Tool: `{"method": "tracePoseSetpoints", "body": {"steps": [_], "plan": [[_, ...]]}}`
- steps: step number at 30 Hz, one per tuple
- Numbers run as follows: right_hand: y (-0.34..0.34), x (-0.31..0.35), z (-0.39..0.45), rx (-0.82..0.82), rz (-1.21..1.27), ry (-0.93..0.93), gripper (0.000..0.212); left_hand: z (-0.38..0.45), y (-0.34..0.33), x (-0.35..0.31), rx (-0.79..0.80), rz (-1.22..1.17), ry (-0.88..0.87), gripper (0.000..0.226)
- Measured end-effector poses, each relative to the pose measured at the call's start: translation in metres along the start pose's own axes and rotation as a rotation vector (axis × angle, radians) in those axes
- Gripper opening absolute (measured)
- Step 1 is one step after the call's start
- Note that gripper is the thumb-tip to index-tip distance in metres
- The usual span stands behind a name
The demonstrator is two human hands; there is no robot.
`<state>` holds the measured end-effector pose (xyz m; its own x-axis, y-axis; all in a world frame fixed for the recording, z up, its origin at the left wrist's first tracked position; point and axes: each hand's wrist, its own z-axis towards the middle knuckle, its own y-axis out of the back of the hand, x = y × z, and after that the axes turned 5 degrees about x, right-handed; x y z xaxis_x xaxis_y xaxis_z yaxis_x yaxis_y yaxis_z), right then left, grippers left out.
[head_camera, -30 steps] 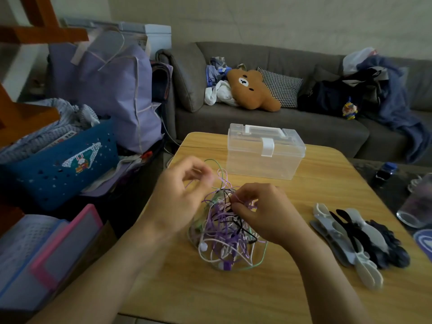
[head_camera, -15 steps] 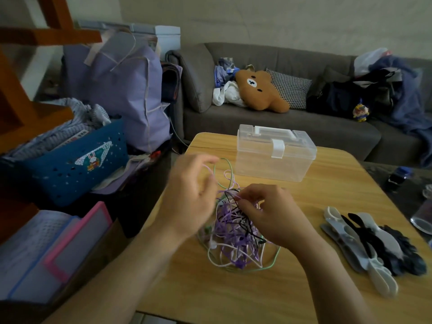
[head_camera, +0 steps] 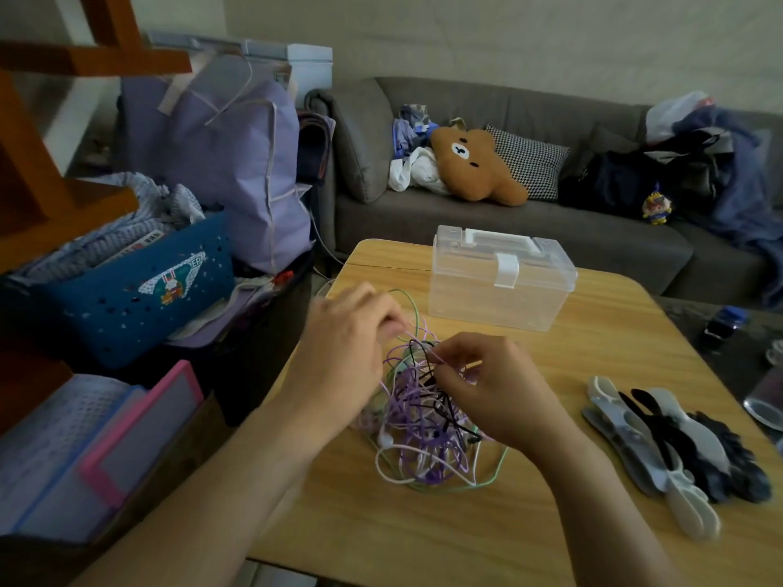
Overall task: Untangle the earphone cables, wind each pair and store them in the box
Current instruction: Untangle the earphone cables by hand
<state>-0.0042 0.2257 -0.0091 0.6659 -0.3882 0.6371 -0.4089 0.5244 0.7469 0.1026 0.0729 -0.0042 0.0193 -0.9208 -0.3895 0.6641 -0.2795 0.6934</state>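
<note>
A tangle of purple, white, green and black earphone cables (head_camera: 423, 434) lies in the middle of the wooden table (head_camera: 551, 523). My left hand (head_camera: 343, 358) is at the tangle's left top, its fingertips pinching cable strands. My right hand (head_camera: 487, 387) sits on the right of the tangle and pinches a strand between thumb and forefinger. Behind the tangle stands a clear plastic box (head_camera: 500, 277) with a handle, its lid closed and latched.
A row of grey, white and black cable winders (head_camera: 678, 451) lies at the table's right. A glass (head_camera: 767, 396) stands past the right edge. A grey sofa (head_camera: 551, 230) is behind the table; bags and a blue basket (head_camera: 135, 290) crowd the left.
The view has shifted a little, so the table sits further right in frame. My left hand has come down closer to the tangle; both hands keep working the strands.
</note>
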Motion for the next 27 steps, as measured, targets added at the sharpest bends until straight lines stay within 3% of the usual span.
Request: {"method": "tracePoseSetpoints", "body": {"steps": [3,6,10,12,16,21,27], "plan": [[0.001,-0.002,0.001,0.010,-0.016,-0.031,0.015,0.003,0.009,0.016,-0.218,-0.014,0.095,0.007],[0.002,0.001,0.001,0.008,0.010,-0.029,0.019,0.000,0.008,0.026,-0.286,-0.030,0.228,0.008],[-0.004,0.001,0.004,-0.027,-0.076,-0.049,0.023,-0.002,0.005,0.024,-0.109,0.009,0.367,0.016],[-0.006,0.001,0.005,-0.042,-0.096,-0.054,0.020,-0.003,0.006,0.020,0.028,0.030,0.431,0.033],[-0.008,0.003,0.004,-0.069,-0.085,-0.045,0.014,-0.005,0.003,-0.005,-0.007,-0.030,0.268,0.059],[-0.010,0.009,0.002,-0.114,-0.038,0.037,0.020,-0.012,-0.006,-0.028,0.120,-0.063,-0.059,0.036],[-0.006,0.011,0.000,-0.154,0.016,0.037,0.014,-0.008,-0.006,-0.016,0.190,-0.132,0.003,0.022]]}}
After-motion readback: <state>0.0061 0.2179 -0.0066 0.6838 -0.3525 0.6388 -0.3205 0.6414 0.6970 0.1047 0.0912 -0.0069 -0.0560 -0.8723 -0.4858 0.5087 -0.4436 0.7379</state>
